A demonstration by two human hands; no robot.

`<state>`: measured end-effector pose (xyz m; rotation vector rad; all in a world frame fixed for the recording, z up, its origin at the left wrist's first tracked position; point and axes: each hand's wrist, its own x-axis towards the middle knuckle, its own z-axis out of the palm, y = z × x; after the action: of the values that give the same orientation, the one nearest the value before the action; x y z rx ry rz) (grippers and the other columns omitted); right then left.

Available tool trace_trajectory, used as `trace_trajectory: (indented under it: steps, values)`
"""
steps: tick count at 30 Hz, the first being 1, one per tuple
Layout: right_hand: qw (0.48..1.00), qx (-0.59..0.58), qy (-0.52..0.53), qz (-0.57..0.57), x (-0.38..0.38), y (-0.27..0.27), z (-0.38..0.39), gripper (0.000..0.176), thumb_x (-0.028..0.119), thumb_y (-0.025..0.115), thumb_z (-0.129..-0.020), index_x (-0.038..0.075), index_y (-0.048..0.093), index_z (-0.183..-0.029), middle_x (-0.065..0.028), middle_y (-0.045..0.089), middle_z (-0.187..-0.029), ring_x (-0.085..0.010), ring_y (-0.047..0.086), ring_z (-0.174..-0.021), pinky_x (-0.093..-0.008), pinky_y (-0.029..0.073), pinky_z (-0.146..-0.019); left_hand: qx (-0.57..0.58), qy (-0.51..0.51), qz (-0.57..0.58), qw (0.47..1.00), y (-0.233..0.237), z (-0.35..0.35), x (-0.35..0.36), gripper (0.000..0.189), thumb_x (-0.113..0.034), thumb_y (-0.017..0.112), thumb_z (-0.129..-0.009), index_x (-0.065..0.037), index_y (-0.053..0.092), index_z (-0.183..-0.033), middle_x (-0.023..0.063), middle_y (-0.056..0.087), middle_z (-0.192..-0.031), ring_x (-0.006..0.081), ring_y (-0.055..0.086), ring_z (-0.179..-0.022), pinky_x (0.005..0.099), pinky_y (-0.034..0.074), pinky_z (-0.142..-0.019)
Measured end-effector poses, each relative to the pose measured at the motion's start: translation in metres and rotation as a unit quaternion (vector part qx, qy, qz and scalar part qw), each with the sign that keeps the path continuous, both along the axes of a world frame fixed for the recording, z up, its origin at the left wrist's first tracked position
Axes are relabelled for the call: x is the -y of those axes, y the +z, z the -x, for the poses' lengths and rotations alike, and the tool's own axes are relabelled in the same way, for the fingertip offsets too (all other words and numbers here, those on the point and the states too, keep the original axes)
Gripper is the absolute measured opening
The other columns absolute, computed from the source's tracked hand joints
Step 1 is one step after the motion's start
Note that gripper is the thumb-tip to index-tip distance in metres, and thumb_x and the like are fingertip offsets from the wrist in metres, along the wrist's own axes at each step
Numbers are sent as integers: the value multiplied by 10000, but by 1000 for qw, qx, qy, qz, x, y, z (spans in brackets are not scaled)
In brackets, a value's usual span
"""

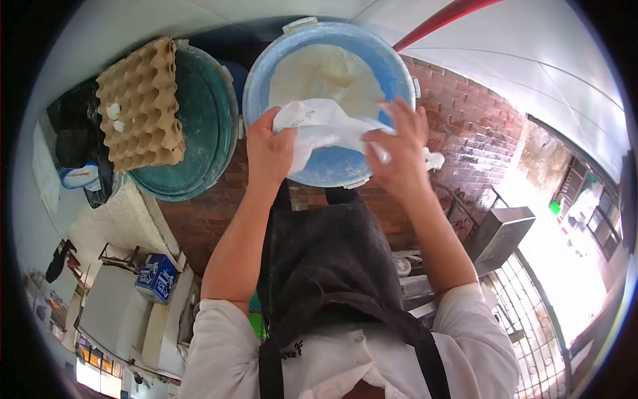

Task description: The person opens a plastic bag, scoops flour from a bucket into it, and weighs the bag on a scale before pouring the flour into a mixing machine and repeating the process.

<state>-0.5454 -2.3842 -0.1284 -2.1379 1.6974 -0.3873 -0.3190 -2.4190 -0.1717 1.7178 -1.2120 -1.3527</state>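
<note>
A thin white plastic bag point(322, 123) is stretched between my hands above a blue tub point(259, 86). My left hand point(270, 147) pinches the bag's left end, fingers closed on it. At the other end, my right hand point(397, 143) has its fingers partly spread and slightly blurred, with thumb and forefinger at the bag's edge; how firmly it grips is unclear. Pale powder point(325, 73) lies inside the tub below the bag, with a lumpy, yellowish patch near its middle.
Left of the tub, a cardboard egg tray point(139, 106) with bits of shell rests on a green lidded bin point(206, 126). A blue box point(157, 278) stands lower left. A metal box point(498, 236) is at the right, and a red pole point(442, 23) slants above.
</note>
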Motion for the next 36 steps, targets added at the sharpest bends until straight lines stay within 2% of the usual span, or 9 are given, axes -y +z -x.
trace_trajectory:
  steps: [3,7,11,15,18,20,30,33,36]
  values:
    - [984,-133,-89,-73,-8,-104,19,122,87,609,-782,56,689,-868,-166,515,-1249,-343,464,-1206,-606,282,-1043,-51,38,83,995,10,-5,3,95,-60,579,-772,2,629,-824,73,624,-734,183,583,-672,276,455,-632]
    - [970,5,-237,59,23,-58,26,363,8,596,-778,66,638,-1133,-201,513,-1228,-370,616,-945,-411,540,-808,183,32,304,934,14,-51,-13,272,-128,603,-697,-24,591,-948,74,606,-825,219,603,-750,336,495,-732]
    - [927,-62,-92,-357,-86,-160,35,338,21,611,-777,89,662,-1103,-207,504,-1292,-358,597,-1056,-423,502,-910,266,-434,-93,856,-55,-84,-106,206,-166,673,-775,-33,615,-922,214,634,-847,417,608,-831,505,487,-727]
    - [862,114,143,-473,-97,-172,61,209,122,591,-839,82,702,-1011,-189,542,-1304,-324,570,-1146,-394,464,-966,127,-314,-341,877,-47,-145,-183,400,-303,671,-839,-37,637,-1136,235,666,-947,421,635,-896,450,506,-774]
    - [797,277,-39,-535,-48,-191,45,245,260,597,-870,59,705,-960,-183,623,-1176,-311,617,-1063,-391,488,-904,86,-282,-419,859,-39,-181,-205,486,-349,690,-829,-44,617,-1199,246,660,-995,412,635,-936,423,505,-801]
    - [927,46,-98,-358,-31,-273,25,329,363,604,-887,53,701,-939,-151,678,-988,-287,651,-876,-393,503,-813,80,-268,-400,873,-45,-183,-224,466,-330,698,-818,-32,621,-1167,242,657,-990,404,637,-931,429,502,-801]
    - [717,318,-454,-423,50,-427,-64,409,373,639,-885,-3,624,-1047,-98,673,-890,-220,659,-824,-378,543,-716,16,-192,-357,914,-69,-149,-219,293,-159,707,-787,-16,637,-1034,205,663,-915,361,657,-847,380,514,-732]
    - [947,-183,-105,-243,73,-386,-22,383,326,701,-820,13,637,-1031,-127,693,-926,-271,683,-889,-422,555,-724,12,-214,-393,894,-72,-156,-216,268,-169,713,-784,-21,647,-998,203,666,-896,369,656,-842,384,514,-725]
    - [880,-351,134,-290,102,-301,-28,339,218,695,-784,40,653,-1069,-133,699,-945,-292,684,-932,-408,559,-730,21,-247,-398,883,-77,-161,-216,291,-209,727,-777,-27,642,-988,216,664,-896,394,646,-866,410,513,-731]
